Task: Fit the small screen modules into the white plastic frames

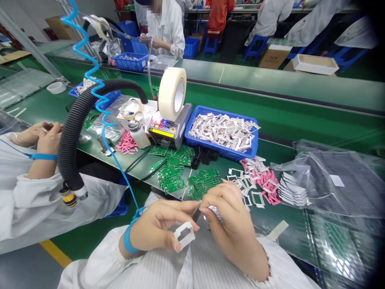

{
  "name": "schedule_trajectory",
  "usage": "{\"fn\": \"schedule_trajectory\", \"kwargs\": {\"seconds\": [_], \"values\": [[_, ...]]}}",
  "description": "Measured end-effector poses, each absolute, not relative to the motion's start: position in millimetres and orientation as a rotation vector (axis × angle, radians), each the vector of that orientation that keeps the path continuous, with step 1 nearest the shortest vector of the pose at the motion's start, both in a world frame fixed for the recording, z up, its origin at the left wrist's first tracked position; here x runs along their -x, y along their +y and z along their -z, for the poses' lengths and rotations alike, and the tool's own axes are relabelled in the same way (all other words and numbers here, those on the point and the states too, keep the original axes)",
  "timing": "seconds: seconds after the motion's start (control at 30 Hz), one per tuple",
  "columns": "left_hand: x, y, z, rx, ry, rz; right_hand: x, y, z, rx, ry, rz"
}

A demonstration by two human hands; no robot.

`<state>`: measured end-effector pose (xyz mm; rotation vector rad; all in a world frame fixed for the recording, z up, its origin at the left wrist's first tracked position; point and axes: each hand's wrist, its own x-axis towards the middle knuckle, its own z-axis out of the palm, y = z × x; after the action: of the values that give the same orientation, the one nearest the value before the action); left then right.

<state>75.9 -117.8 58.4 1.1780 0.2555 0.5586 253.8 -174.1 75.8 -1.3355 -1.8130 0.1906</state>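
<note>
My left hand (165, 224), with a blue wrist strap, grips a small white plastic frame (185, 236) between thumb and fingers, low in front of my coat. A greyish surface shows inside the frame. Close beside it, my right hand (228, 220) pinches a thin dark piece (197, 212) whose kind I cannot make out. The left index fingertip reaches to that piece as well. Just beyond the hands lie stacked green circuit boards (204, 182). Loose white frames (258, 199) and pink strips (272, 184) are scattered to their right.
A blue bin (221, 150) of white frames stands behind the boards. Left of it, a tape roll (171, 94) sits on a dispenser (167, 132) near a black hose (70, 132). Bagged dark sheets (339, 180) lie right. A co-worker's hands (49, 138) are at left.
</note>
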Motion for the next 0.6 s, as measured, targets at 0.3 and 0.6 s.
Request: {"fn": "schedule_trajectory", "kwargs": {"seconds": [0.3, 0.6], "values": [[-90.8, -122.1, -51.9, -1.008, 0.289, -0.547, -259.7, -182.8, -68.9, 1.396, -1.867, -0.181], [-85.2, -123.4, -55.8, -1.033, 0.221, -0.560, -262.1, -183.5, -73.1, 1.377, -1.778, -0.152]]}}
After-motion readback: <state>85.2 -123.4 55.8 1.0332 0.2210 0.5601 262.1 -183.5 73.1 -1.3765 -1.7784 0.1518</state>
